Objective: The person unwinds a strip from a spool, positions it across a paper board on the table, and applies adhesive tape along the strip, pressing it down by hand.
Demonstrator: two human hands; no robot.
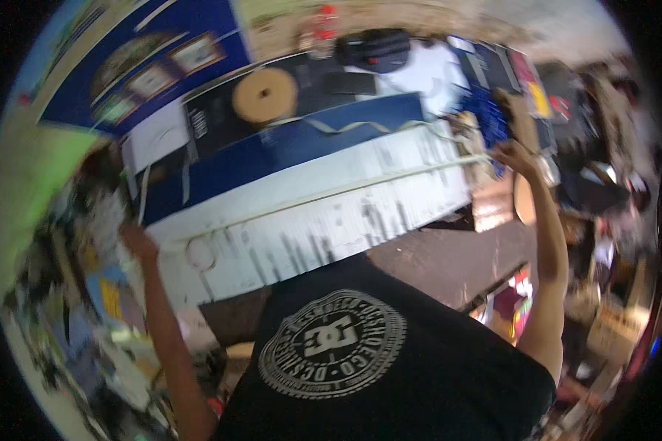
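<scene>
A narrow pale strip [331,195] is stretched taut between my hands, across a white ribbed board [390,209] with dark streaks. My right hand [516,157], at the board's far right end, is closed on one end of the strip. At the left end, my left hand [138,242] is closed around the other end, its fingers blurred. Behind the white board lies a dark blue panel [272,158]. A loose, wavy length of strip [353,126] crosses that panel, near a flat brown reel [265,95].
A clear bottle with a red cap [324,33] and a black bag [374,50] stand at the back. Blue tinsel-like material [485,110] lies near my right hand. Clutter crowds both sides, including a cardboard box [616,331] at right. A blue wall panel with framed pictures [151,81] is at far left.
</scene>
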